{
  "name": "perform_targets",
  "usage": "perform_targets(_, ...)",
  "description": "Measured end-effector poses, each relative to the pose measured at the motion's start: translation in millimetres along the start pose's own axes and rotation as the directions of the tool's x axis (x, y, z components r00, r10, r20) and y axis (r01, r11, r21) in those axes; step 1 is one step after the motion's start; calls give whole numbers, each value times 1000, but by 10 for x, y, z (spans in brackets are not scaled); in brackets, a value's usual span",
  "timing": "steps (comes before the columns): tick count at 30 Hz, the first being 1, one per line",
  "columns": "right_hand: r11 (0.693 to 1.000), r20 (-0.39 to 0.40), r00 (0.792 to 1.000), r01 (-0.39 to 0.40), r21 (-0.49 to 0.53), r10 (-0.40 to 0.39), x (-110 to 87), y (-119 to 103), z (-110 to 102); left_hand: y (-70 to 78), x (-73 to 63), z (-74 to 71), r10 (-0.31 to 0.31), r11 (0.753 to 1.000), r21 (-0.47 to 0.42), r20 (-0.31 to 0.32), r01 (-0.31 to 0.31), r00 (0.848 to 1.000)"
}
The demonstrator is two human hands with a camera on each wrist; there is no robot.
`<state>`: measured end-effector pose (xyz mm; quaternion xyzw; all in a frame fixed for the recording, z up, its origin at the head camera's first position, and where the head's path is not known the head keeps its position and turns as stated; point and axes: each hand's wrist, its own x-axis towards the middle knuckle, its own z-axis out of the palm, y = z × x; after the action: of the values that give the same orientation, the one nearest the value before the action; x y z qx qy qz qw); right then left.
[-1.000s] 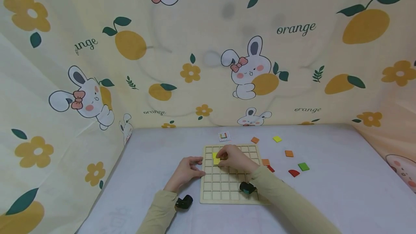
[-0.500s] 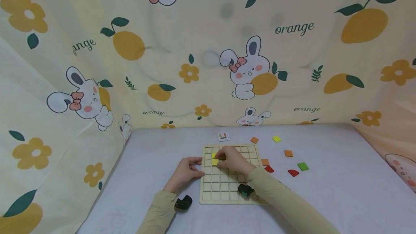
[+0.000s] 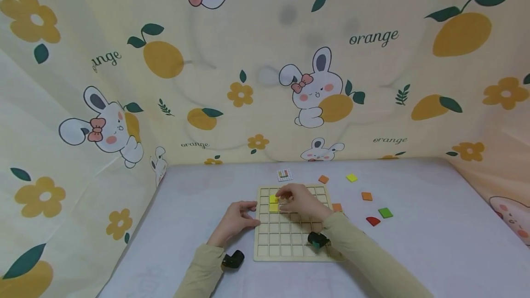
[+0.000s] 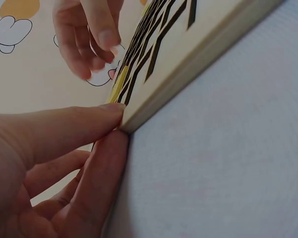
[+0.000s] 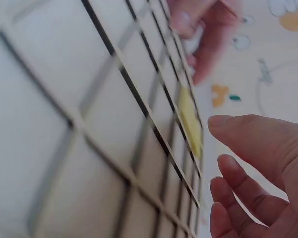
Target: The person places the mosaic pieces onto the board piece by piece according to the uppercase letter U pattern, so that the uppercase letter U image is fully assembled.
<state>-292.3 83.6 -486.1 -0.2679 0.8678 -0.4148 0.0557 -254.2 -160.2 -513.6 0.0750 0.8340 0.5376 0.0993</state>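
A pale wooden grid board [image 3: 273, 239] lies flat in front of me. Two yellow square tiles [image 3: 273, 208] sit in neighbouring cells near its upper left. Just right of these tiles is my right hand [image 3: 301, 201], over the board, thumb and fingers [image 5: 236, 183] apart with nothing between them in the right wrist view. My left hand [image 3: 236, 219] rests at the board's left side. Its thumb and extended index finger [image 4: 97, 181] touch the board edge in the left wrist view, the other fingers lying behind. The right forearm covers the board's lower right part.
Right of the board lie loose tiles: orange squares [image 3: 366, 196], a green square [image 3: 385, 213], a red quarter-round piece [image 3: 373, 221] and a yellow square [image 3: 351, 178]. A small patterned card [image 3: 284, 174] lies behind the board. A printed curtain [image 3: 248, 59] hangs behind the table.
My right hand's fingers have come off the yellow tiles and moved slightly right, uncovering both. A red piece beside the board is now hidden by the right sleeve. The left hand stays put.
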Motion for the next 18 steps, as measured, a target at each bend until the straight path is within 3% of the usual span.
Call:
perform_targets(14, 997, -152, 988, -28, -73, 16, -222, 497, -969, -13, 7, 8, -5, 1000, 1, -20, 5, 1000)
perform_targets(18, 992, -158, 985, -88, -92, 73, -323, 657, -1164, -13, 3, 22, -11, 1000, -3, -23, 11, 1000)
